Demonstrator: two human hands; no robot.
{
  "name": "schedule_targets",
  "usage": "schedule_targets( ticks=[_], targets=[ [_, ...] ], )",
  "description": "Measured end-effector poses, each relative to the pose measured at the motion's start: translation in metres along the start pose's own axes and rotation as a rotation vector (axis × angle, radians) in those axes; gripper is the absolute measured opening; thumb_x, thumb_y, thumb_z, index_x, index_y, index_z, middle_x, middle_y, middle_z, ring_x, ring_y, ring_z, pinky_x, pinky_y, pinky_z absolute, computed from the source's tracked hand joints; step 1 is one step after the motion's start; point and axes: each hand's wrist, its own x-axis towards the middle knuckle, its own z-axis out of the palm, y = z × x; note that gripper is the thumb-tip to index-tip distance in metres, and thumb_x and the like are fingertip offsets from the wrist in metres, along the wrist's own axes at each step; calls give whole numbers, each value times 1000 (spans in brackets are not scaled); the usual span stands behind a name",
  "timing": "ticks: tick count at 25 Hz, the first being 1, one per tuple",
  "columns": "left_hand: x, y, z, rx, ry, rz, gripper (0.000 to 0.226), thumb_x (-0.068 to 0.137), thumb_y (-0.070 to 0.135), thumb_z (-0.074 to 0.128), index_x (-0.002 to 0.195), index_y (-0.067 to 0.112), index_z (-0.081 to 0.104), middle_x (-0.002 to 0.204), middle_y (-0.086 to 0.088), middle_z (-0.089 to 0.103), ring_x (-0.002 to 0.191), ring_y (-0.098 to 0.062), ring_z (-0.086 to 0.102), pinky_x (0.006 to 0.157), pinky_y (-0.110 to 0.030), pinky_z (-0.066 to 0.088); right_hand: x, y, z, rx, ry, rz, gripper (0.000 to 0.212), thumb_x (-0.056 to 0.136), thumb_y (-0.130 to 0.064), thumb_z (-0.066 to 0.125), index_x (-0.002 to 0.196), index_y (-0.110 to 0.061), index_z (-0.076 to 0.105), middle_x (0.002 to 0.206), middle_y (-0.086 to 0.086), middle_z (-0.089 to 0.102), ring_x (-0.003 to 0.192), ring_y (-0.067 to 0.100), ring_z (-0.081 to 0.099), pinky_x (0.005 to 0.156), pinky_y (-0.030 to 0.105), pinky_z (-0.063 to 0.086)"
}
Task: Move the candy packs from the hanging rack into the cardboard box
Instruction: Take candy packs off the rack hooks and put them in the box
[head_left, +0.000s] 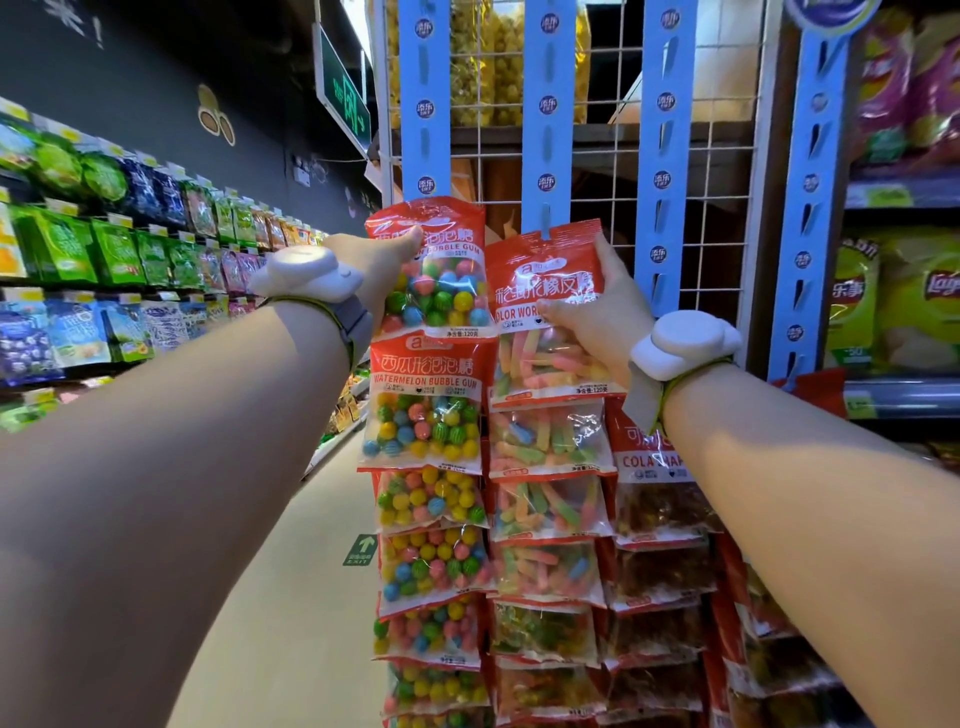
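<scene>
Nearest, both forearms reaching up to the hanging rack (545, 156). Left hand (379, 265) gripping the top bubble gum pack (431, 270) at the rack's left edge, thumb pressed on its red header. Right hand (597, 306) pinching the top worm candy pack (545, 312), still clipped to the next strip. Below, many packs left hanging. Cardboard box not visible; task judged far from finished. Behind, chip shelves (904, 291).

bare forearms, white wrist devices (306, 278), green-edged straps
</scene>
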Motion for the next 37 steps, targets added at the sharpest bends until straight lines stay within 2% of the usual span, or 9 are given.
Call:
schedule_targets(
  ticks=[5,10,13,19,24,27,29,32,37],
  targets=[
    [9,-12,0,29,-12,-25,74,78,61,67,128,7,55,124,-9,60,116,-27,55,100,-41,48,1,1,-1,-37,0,-27,88,81,-4,70,149,-29,19,107,-9,58,101,16,64,81,33,57],
    [10,-19,0,38,-3,-23,73,80,60,65,128,6,55,123,-7,59,115,-25,54,99,-38,48,2,3,0,-45,7,-18,90,82,-3,69,150,-30,15,108,-10,57,97,14,64,78,32,58],
    [8,-28,1,56,-23,-14,67,80,61,66,118,7,58,113,-4,61,103,-23,56,90,-37,49,3,6,1,-49,19,-15,92,83,-4,69,150,-30,12,113,-9,58,90,8,64,61,17,57],
    [3,-62,1,213,29,335,59,87,53,62,128,11,52,115,-2,62,108,-23,59,88,-31,43,-3,15,13,-133,95,-43,91,85,-16,69,150,-33,9,133,-4,56,115,15,58,95,34,50],
    [-5,-79,7,327,102,493,78,91,46,58,152,12,22,147,-10,42,135,-29,40,112,-41,31,-24,20,25,-285,171,-33,79,81,-32,68,147,-33,24,127,-3,59,113,16,58,96,36,49],
    [-18,-92,5,446,214,585,79,91,46,57,153,14,20,151,-10,33,139,-29,29,115,-39,21,-46,31,23,-516,188,8,75,78,-51,61,145,-35,29,133,-2,51,123,19,47,104,41,42],
    [-28,-97,2,471,240,615,81,89,49,60,153,17,20,153,-10,29,141,-30,24,117,-40,18,-66,37,16,-665,171,51,73,84,-51,57,146,-29,27,143,1,42,135,23,35,112,41,32],
    [-53,-102,7,516,154,703,83,86,48,63,152,18,23,155,-11,27,144,-31,20,119,-40,14,-95,43,-5,-776,153,129,80,87,-52,55,151,-22,17,154,1,26,142,25,23,116,41,24],
    [-122,-85,37,525,10,763,79,89,52,57,152,19,24,156,-8,27,144,-31,22,119,-40,16,-131,54,-63,-856,147,210,86,85,-51,58,151,-20,13,154,5,25,141,29,25,113,44,30]
  ],
)
